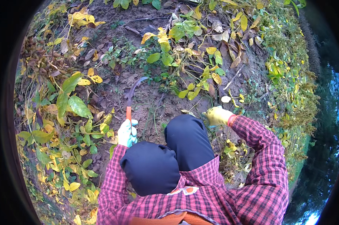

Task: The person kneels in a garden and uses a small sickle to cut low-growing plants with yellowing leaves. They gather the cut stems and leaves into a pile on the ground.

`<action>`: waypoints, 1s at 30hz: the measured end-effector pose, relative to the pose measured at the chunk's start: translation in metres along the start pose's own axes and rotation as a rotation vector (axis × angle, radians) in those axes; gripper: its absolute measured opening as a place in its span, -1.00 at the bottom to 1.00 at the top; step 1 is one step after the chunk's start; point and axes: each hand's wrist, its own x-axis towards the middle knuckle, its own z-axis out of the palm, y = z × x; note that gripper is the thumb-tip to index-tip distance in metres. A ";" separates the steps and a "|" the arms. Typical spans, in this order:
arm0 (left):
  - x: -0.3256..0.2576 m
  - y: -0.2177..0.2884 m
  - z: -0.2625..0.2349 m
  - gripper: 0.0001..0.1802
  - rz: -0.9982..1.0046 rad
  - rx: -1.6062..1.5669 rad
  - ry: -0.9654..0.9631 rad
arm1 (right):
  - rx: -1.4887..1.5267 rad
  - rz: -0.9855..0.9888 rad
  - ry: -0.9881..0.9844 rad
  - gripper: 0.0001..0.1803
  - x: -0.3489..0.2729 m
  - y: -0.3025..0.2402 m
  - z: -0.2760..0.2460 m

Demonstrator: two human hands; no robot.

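You are crouched over a patch of bare soil (147, 107), both knees (169, 150) in dark trousers drawn up in front of you and your forearms in a red plaid shirt (252, 187) coming in from the lower edge. Your left hand (127, 133), in a pale blue-white glove, is wrapped tightly around the orange handle of a sickle (131, 95); the fingers are curled closed on the grip just beside your left knee. From that hand the handle rises straight up the view, and the dark curved blade arcs up and to the right, its tip lying over the soil near low green weeds (118, 54). Your right hand (216, 115), in a yellow glove, reaches out past your right knee to the base of a leafy plant (193, 65) with green and yellowing leaves; its fingers look bent and closed toward the stems there, but you cannot tell from this view whether they actually grip a stem or only press against it. The two hands are well apart, with your right knee between them. Large green and yellow leaves (74, 103) crowd the ground to your left, and dry brown leaves (229, 48) lie scattered over the soil farther up. A grassy bank (293, 90) runs down the right side.
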 end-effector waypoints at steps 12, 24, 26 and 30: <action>0.104 0.058 0.144 -0.56 0.020 0.548 -0.260 | -0.129 0.193 1.115 0.14 0.071 -0.017 -0.140; 0.112 0.030 0.144 -0.57 0.626 1.138 -0.150 | 0.432 0.364 1.073 -0.61 0.118 0.021 -0.068; 0.089 0.032 0.108 -0.69 0.407 0.826 -0.266 | 0.403 0.367 1.093 -0.65 0.107 0.031 -0.060; 0.032 0.018 0.029 -0.69 0.231 0.994 -0.066 | 0.465 0.368 0.954 -0.71 0.084 0.045 -0.039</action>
